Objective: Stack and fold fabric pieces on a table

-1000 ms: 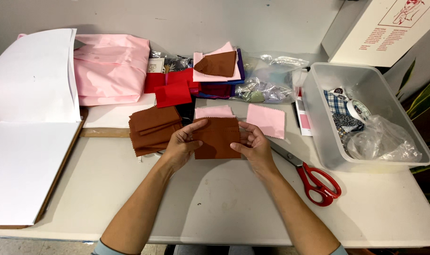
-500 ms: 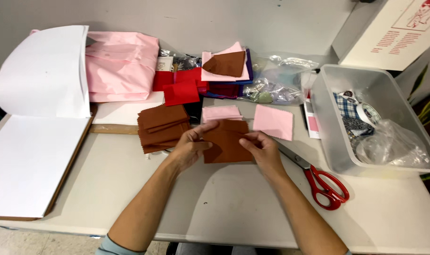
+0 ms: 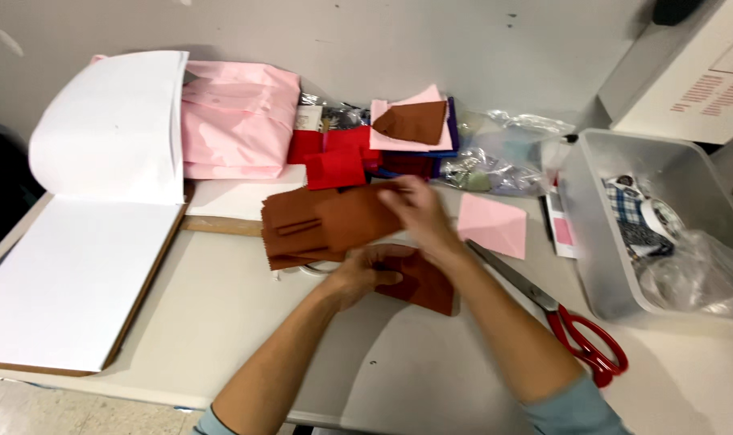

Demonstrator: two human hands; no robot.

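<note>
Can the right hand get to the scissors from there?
Probably yes. The scissors lie bare on the table just beside the right forearm, nothing on top of them. The right hand is now on the brown pile.
</note>
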